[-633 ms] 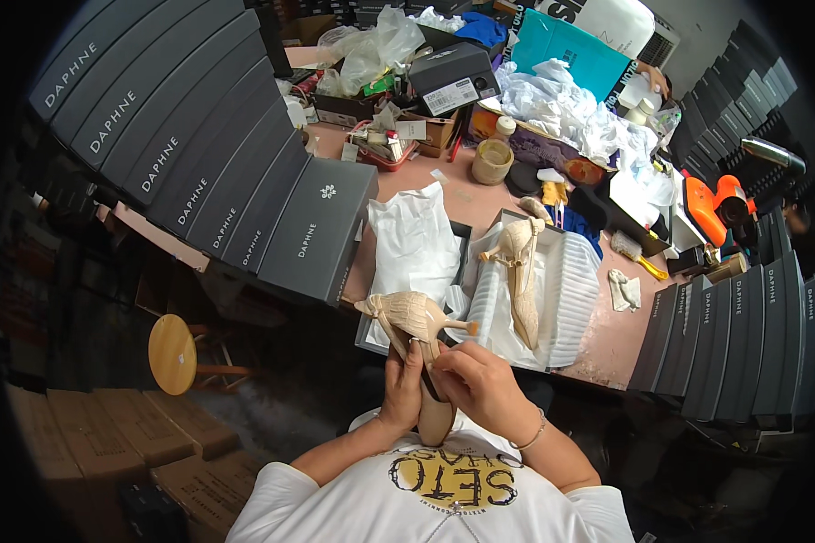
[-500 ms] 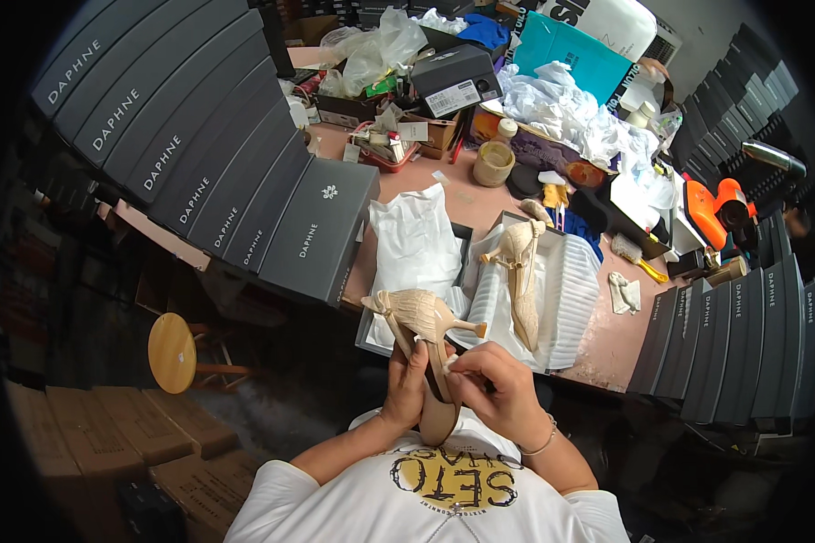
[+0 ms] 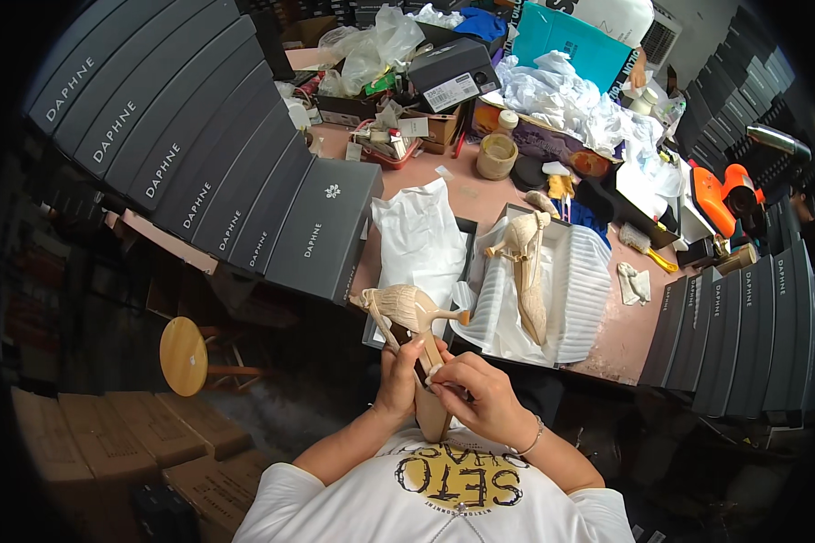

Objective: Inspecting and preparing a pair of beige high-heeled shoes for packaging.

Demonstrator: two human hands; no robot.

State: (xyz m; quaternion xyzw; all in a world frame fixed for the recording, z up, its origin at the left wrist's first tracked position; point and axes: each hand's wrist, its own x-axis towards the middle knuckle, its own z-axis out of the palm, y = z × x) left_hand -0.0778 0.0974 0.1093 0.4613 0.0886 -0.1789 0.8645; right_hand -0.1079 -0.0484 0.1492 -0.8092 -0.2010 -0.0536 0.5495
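A beige high-heeled shoe point(image 3: 403, 306) is in my left hand point(image 3: 397, 376), tilted with its sole turned up and its heel pointing right. My left fingers are closed round its side. My right hand point(image 3: 480, 389) pinches a small white wad point(image 3: 433, 372) and presses it against the sole; its exact kind is too small to tell. The matching shoe point(image 3: 529, 294) lies on white paper in the open shoebox point(image 3: 507, 360), just beyond my hands. White tissue paper point(image 3: 418, 231) covers the open box part to its left.
Stacked dark shoeboxes point(image 3: 321, 226) rise at the left, with more shoeboxes point(image 3: 761, 335) at the right. On the pink table point(image 3: 607, 348) are a jar point(image 3: 496, 156), a yellow-handled brush point(image 3: 647, 248), a crumpled cloth point(image 3: 634, 283) and an orange tool point(image 3: 711, 201). A wooden stool point(image 3: 184, 356) stands lower left.
The held shoe and both hands have shifted slightly left. My right hand's pinched wad has moved along the sole. The view has turned a little.
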